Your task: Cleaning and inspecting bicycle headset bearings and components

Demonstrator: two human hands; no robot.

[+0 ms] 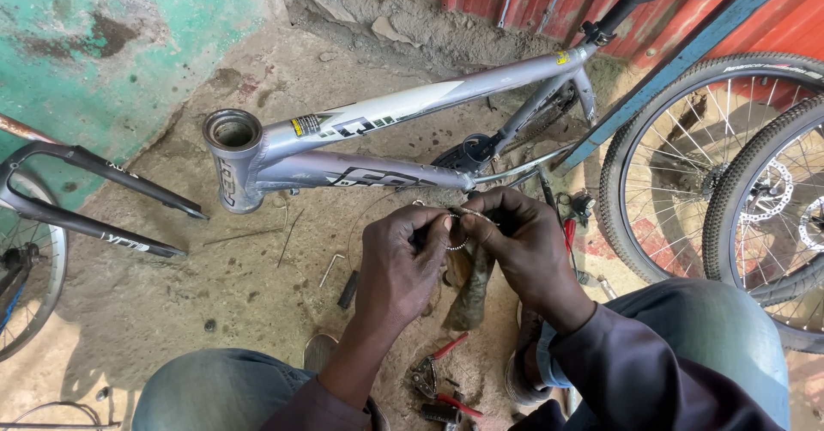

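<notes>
Denim-clad knees (215, 392) fill the bottom edge, dark sleeves running up from them to both hands. Each hand's grip is pinched together on a small bearing ring (457, 244), a thin metal cage set with little balls, dull and greasy. The left hand (396, 264) pinches its left side between thumb and fingertips; the right hand (525, 246) pinches the right side, fingers curled over the top. So the ring sits between the two grips, held in the air above the dirt floor (172, 285), partly hidden by the fingertips. A grimy rag (470, 289) hangs down just below the ring, from under the right hand.

Below the hands, red-handled pliers (433, 364) lie on the floor. A hex key (330, 268) lies to the left, near a small dark cylinder (348, 289). Beyond the hands stands a silver bicycle frame (369, 143), its open head tube (233, 132) towards the camera. A black fork (94, 199) lies at left; two spoked wheels (712, 165) with disc rotors lean at right.
</notes>
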